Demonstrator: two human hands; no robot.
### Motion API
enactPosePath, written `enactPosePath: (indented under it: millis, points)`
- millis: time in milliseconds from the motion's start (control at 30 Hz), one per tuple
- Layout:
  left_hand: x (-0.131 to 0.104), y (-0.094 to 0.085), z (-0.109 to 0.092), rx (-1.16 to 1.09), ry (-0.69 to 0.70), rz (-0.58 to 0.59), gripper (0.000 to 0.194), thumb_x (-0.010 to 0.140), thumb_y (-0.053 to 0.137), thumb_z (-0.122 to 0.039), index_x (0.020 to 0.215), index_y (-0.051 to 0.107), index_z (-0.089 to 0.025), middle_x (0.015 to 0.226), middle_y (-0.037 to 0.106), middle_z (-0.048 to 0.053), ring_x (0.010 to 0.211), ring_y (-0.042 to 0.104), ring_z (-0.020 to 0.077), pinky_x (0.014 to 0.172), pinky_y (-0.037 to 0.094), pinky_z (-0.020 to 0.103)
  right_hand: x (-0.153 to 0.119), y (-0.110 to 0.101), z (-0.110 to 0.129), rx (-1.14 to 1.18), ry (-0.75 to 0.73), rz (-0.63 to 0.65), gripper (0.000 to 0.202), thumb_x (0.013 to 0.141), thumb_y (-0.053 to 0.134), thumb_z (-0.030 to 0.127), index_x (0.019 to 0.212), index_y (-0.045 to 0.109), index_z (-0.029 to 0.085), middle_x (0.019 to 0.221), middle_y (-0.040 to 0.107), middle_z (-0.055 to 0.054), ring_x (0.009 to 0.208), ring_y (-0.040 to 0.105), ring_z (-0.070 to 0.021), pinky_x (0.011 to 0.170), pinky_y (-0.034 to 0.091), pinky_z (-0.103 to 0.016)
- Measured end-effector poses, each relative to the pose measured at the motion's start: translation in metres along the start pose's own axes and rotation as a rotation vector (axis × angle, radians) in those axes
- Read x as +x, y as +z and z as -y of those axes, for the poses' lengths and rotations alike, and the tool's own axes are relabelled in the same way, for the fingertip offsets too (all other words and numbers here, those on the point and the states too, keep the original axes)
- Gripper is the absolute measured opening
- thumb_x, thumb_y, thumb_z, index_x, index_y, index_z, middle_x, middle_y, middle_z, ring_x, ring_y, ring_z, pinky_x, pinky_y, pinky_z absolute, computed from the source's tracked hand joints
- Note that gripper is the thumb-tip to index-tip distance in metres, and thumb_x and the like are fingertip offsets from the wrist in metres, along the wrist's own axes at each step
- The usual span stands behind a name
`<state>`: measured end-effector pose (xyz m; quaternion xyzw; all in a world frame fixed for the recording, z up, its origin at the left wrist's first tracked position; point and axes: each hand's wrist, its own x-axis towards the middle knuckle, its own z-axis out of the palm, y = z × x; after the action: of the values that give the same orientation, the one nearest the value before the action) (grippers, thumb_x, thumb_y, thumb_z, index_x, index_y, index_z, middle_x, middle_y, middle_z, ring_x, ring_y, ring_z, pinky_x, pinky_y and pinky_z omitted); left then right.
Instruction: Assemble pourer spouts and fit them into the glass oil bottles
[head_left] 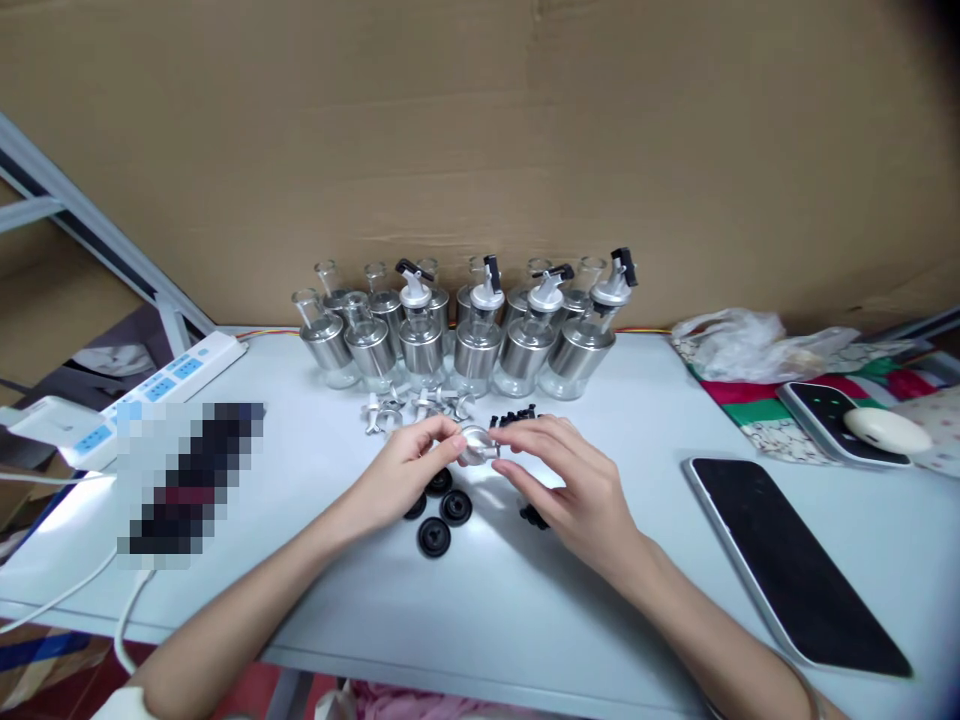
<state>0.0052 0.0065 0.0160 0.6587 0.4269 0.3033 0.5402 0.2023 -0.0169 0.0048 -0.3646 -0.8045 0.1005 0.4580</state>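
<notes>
My left hand (411, 468) pinches the edge of a round silver spout piece (475, 446) between thumb and fingers. My right hand (564, 478) is on the other side, its thumb and fingertips closed round the piece's small stem. Just below are several black round stoppers (434, 537) on the table. Loose silver parts (388, 412) lie behind my left hand. Small black parts (514, 415) lie behind my right hand, and more show partly under it. Farther back stand rows of glass bottles with steel sleeves (477, 352); several front ones carry silver pourers with black levers (546, 288).
A white power strip (157, 390) with cables and a pixelated dark object (191, 480) are at the left. A large black-topped device (799, 560) lies at the right, with a smaller device, a white oval object (887, 431) and a plastic bag (757, 343) behind it.
</notes>
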Motion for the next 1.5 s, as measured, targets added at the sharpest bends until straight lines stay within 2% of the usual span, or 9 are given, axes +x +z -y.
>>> enactPosePath:
  millis: [233,567,667,767,867,1000,1100,1367,1500]
  points:
    - [-0.009,0.009,0.006,0.103,0.016,0.015,0.026,0.090,0.045,-0.040,0.081,0.055,-0.018,0.072,0.054,-0.001,0.069,0.050,0.0143,0.066,0.037,0.025,0.003,0.001,0.005,0.103,-0.004,0.004,0.014,0.091,0.050,0.012,0.089,0.061,0.020,0.075,0.066,-0.005,0.067,0.059,-0.0168,0.062,0.047,-0.031]
    - [-0.014,0.013,0.007,-0.265,-0.104,0.042,0.040,0.081,0.056,-0.057,0.078,0.055,-0.017,0.067,0.056,-0.001,0.067,0.055,0.0139,0.069,0.044,0.026,0.004,-0.006,0.009,0.184,-0.061,0.117,0.021,0.085,0.058,0.008,0.103,0.061,0.017,0.088,0.066,-0.008,0.079,0.060,-0.0180,0.070,0.050,-0.031]
    - [-0.017,0.014,0.006,-0.252,-0.104,0.065,0.039,0.085,0.051,-0.055,0.079,0.054,-0.017,0.068,0.057,0.000,0.067,0.056,0.0143,0.069,0.045,0.027,0.004,-0.005,0.009,0.162,-0.058,0.113,0.017,0.086,0.057,0.009,0.101,0.061,0.017,0.086,0.066,-0.007,0.077,0.060,-0.0172,0.069,0.049,-0.030]
    - [-0.020,0.012,0.010,0.008,0.045,-0.039,0.028,0.091,0.047,-0.045,0.085,0.054,-0.019,0.080,0.060,0.003,0.076,0.057,0.0168,0.073,0.045,0.030,0.002,-0.004,0.009,0.171,0.024,0.075,0.017,0.088,0.054,0.010,0.101,0.059,0.019,0.087,0.065,-0.005,0.077,0.060,-0.0160,0.070,0.048,-0.029]
    - [-0.020,0.009,0.015,0.324,0.391,-0.164,0.013,0.092,0.051,-0.031,0.101,0.050,-0.023,0.099,0.060,0.006,0.096,0.056,0.0199,0.084,0.044,0.034,0.000,-0.004,0.009,0.200,0.144,0.027,0.013,0.090,0.052,0.013,0.099,0.057,0.021,0.085,0.063,-0.003,0.076,0.059,-0.0140,0.070,0.047,-0.025]
    - [-0.016,0.008,0.021,0.650,0.736,-0.137,0.027,0.092,0.053,-0.022,0.117,0.044,-0.025,0.111,0.060,0.009,0.104,0.056,0.0214,0.086,0.043,0.036,-0.002,-0.004,0.007,0.233,0.325,0.035,0.007,0.092,0.052,0.019,0.093,0.058,0.022,0.080,0.062,-0.001,0.071,0.058,-0.0127,0.065,0.046,-0.022]
    - [-0.015,0.011,0.022,0.759,0.786,-0.134,0.025,0.094,0.050,-0.022,0.118,0.045,-0.023,0.107,0.063,0.008,0.100,0.058,0.0200,0.084,0.042,0.035,0.000,-0.003,0.007,0.255,0.410,0.087,0.010,0.092,0.051,0.024,0.087,0.059,0.020,0.077,0.063,0.000,0.069,0.058,-0.0134,0.064,0.045,-0.023]
    - [-0.018,0.016,0.021,0.759,0.807,-0.212,0.020,0.094,0.051,-0.031,0.108,0.051,-0.017,0.096,0.068,0.007,0.095,0.061,0.0187,0.082,0.037,0.035,0.006,-0.002,0.012,0.324,0.552,0.176,0.018,0.091,0.051,0.029,0.081,0.060,0.018,0.072,0.063,0.001,0.068,0.058,-0.0134,0.066,0.043,-0.024]
    - [-0.017,0.014,0.021,0.778,0.801,-0.236,0.017,0.090,0.056,-0.024,0.105,0.052,-0.017,0.094,0.070,0.005,0.093,0.062,0.0192,0.083,0.034,0.036,0.010,-0.010,0.002,0.333,0.543,0.290,0.018,0.091,0.050,0.030,0.084,0.062,0.019,0.079,0.066,-0.001,0.074,0.060,-0.0145,0.070,0.043,-0.025]
